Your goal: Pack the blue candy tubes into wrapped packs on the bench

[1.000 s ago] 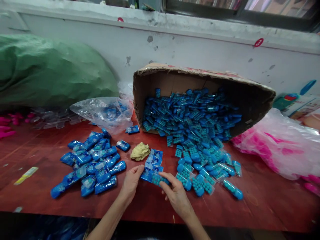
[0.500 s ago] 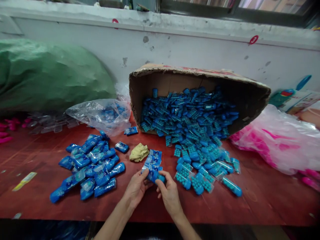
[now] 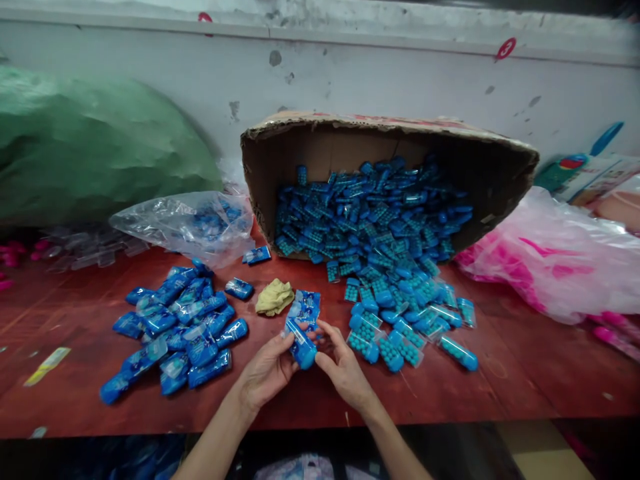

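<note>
A small blue-capped bottle (image 3: 303,347) in a printed blue sleeve lies slanted between my hands, its cap end toward me. My left hand (image 3: 270,370) is closed on it, with the thumb along its upper left side. At the cap end, my right hand (image 3: 345,367) grips with thumb and curled fingers; its index finger is raised a little. Just beyond lie flat printed blue sleeves (image 3: 305,307), beside a crumpled yellowish cloth (image 3: 275,297). To the left is a pile of sleeved bottles (image 3: 185,327). Unsleeved clear bottles of turquoise balls (image 3: 400,343) spread out at the right.
A cardboard box (image 3: 253,180) on its side spills bottles onto the red table (image 3: 425,400). A clear plastic bag (image 3: 150,217) and a green sack (image 3: 100,140) stand left. A pink-and-white bag (image 3: 555,267) lies right. A yellow-and-clear strip (image 3: 47,366) lies near the left edge.
The bottle has been turned so its cap points toward me and its printed side shows. My right index finger has lifted off somewhat. The view has tilted down slightly.
</note>
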`<control>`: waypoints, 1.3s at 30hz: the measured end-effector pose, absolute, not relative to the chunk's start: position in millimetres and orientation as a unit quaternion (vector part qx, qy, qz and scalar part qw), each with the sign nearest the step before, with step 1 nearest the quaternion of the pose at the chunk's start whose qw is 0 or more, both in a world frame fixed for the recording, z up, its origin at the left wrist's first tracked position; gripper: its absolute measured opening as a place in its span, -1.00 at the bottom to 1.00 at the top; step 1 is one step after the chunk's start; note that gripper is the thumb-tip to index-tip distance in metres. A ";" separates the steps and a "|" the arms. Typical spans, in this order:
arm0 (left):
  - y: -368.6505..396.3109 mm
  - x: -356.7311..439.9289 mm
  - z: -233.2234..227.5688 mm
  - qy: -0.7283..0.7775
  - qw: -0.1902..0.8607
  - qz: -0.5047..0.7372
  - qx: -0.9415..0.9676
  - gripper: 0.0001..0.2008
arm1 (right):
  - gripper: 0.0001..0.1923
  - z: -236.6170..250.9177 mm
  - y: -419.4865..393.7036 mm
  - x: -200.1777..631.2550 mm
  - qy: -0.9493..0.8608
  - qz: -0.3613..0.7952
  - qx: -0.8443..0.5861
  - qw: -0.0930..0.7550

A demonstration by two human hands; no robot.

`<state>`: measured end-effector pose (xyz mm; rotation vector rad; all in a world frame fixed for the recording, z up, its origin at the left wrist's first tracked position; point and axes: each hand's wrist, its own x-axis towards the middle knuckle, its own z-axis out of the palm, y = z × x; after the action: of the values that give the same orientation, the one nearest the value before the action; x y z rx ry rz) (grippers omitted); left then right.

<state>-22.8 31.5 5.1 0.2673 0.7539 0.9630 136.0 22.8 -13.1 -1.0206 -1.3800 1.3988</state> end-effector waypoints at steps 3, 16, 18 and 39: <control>29.2 -20.6 6.0 0.336 0.822 0.442 0.124 -0.76 | -0.49 -14.1 23.4 139.9 -0.536 0.610 -0.370 0.453; 20.4 2.2 2.8 0.405 0.768 0.487 0.095 -0.82 | -0.56 -11.3 19.7 138.5 -0.503 0.611 -0.388 0.472; 20.9 2.8 4.0 0.408 0.763 0.493 0.091 -0.82 | -0.58 -16.1 21.2 138.6 -0.497 0.610 -0.396 0.474; 15.8 -8.5 -0.3 0.360 0.810 0.446 0.123 -0.76 | -0.33 -20.2 19.7 136.8 -0.419 0.718 -0.300 0.467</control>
<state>-8.5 15.8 -0.3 0.2635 0.7685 0.9521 136.8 19.7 -20.2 -0.7363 -1.0279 1.7621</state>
